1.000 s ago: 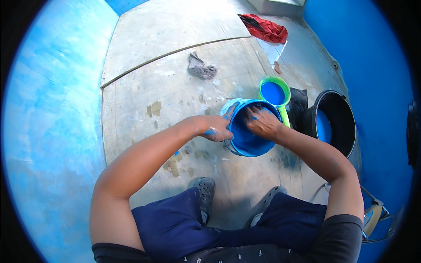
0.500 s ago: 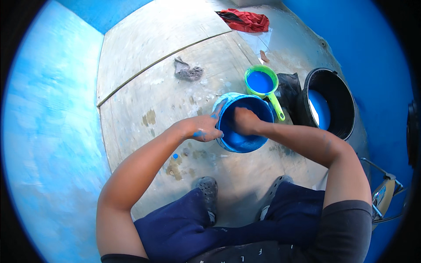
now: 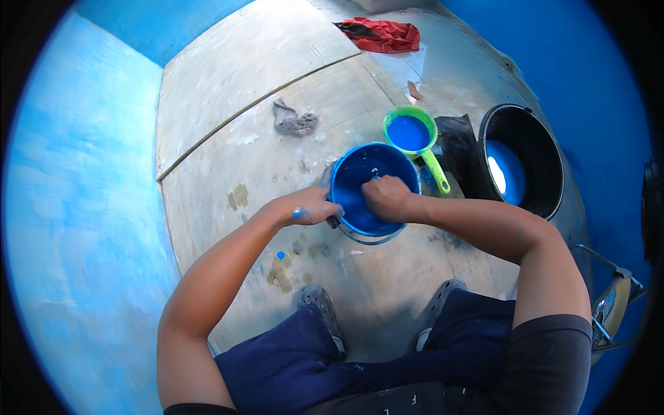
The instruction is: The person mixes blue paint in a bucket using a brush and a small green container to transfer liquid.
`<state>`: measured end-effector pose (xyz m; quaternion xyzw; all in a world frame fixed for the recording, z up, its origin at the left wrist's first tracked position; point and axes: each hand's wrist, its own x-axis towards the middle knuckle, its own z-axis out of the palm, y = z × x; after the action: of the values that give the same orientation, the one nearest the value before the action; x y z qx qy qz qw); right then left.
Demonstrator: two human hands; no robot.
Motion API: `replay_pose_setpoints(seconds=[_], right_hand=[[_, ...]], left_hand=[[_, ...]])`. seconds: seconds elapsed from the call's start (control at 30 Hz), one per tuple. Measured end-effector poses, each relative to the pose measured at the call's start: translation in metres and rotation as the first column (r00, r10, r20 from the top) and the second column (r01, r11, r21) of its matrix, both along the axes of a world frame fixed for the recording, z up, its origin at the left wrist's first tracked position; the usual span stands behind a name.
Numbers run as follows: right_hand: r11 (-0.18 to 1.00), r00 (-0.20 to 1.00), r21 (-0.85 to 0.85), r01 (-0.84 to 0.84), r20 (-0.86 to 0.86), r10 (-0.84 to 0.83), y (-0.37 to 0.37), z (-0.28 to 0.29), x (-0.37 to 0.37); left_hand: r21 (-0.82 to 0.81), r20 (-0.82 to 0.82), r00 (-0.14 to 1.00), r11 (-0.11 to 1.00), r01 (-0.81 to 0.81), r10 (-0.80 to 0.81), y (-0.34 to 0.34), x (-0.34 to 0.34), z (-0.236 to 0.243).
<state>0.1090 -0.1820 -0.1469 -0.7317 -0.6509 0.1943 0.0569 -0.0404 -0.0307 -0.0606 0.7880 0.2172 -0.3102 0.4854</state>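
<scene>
- Center frame: a bucket (image 3: 349, 173) with a blue interior tips toward the worker over the wooden floor (image 3: 228, 76).
- Left hand (image 3: 308, 207): its grip is clamped on the bucket's left rim.
- Right hand (image 3: 389, 197): reaching inside the bucket, fingers curled together; whether its grip holds anything cannot be told.
- The work in the bucket appears under way and unfinished, judging by the hand inside; how much is left cannot be read, as the arm hides part of the interior.
- Already filled, right of center: a lime-green dipper (image 3: 436, 173) bearing blue liquid (image 3: 408, 133), near the bucket.
- Farther right, a black tub (image 3: 543, 162) also contains blue liquid.
- Apparently out of use, upper center: a crumpled gray rag (image 3: 295, 123), apart from both hands.
</scene>
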Motion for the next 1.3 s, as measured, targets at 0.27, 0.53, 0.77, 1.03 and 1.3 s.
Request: replay_pose_setpoints(seconds=[0.27,0.53,0.77,1.03,1.3], right_hand=[[0.986,0.989,0.136,0.100,-0.120,-0.084,0.028,-0.005,0.017],[0.998,0.999,-0.059,-0.029,-0.021,0.028,0.009,0.008,0.006],[0.986,0.997,0.157,0.061,-0.049,-0.054,0.012,0.001,0.022],[0.992,0.984,-0.111,-0.056,0.160,0.074,-0.018,0.012,0.006],[0.990,0.997,0.129,0.051,0.057,-0.058,-0.005,0.003,0.031]], left_hand=[[-0.026,-0.050,0.995,0.996,-0.090,0.088,0.017,-0.005,-0.020],[0.101,-0.035,0.993,0.988,0.119,-0.116,0.016,0.016,-0.015],[0.154,0.002,0.989,0.978,0.143,-0.145,0.013,0.006,-0.017],[0.215,-0.017,0.975,0.951,0.220,-0.222,-0.001,0.026,-0.001],[0.201,-0.065,0.943,0.921,0.334,-0.327,0.014,0.035,-0.016]])
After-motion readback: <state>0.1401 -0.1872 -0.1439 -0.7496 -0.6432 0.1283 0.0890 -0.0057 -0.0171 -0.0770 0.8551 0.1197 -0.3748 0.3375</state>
